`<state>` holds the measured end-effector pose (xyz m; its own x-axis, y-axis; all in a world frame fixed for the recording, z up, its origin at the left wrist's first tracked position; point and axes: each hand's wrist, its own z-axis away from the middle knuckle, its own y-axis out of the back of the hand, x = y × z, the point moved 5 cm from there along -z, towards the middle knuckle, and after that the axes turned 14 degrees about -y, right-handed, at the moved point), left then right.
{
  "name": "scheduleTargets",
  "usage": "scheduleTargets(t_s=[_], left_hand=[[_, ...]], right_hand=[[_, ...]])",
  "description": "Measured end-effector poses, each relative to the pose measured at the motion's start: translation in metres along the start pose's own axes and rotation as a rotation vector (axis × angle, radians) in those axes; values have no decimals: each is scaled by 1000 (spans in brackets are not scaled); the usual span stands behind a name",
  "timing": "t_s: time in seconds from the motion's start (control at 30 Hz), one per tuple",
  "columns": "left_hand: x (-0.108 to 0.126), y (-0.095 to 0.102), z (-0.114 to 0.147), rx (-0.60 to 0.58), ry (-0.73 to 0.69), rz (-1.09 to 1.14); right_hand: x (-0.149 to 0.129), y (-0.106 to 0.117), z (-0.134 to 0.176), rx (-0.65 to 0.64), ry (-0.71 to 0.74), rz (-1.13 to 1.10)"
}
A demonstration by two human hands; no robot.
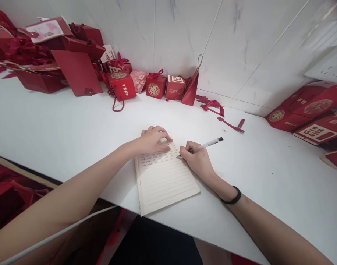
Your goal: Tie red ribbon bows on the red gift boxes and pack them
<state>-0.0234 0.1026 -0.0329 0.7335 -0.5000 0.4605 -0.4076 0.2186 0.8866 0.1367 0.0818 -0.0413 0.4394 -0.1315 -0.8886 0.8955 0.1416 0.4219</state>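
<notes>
Where handwriting [157, 158] ends, the cream notebook [168, 186] shows ruled lines [174, 197].

Pale, grey-veined wall tiles [182, 29] rise behind a white tabletop [96, 125].

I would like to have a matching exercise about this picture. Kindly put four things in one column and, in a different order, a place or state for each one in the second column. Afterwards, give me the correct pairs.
Column 1
1. Pen
2. Notebook
3. Wristband
4. Left hand

Column 2
A. Black, worn on the right arm
B. Gripped in the right hand
C. Resting beside handwritten lines
D. Lying on the white table

Right pairs: 1-B, 2-D, 3-A, 4-C
</notes>
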Motion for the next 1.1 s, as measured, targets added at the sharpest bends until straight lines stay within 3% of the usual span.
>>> scheduleTargets(t_s=[0.47,1.1], left_hand=[[0,0,1,5,9,-2],[1,0,4,24,8,31]], right_hand=[[-2,2,0,64,22,33],[0,0,-1,53,14,12]])
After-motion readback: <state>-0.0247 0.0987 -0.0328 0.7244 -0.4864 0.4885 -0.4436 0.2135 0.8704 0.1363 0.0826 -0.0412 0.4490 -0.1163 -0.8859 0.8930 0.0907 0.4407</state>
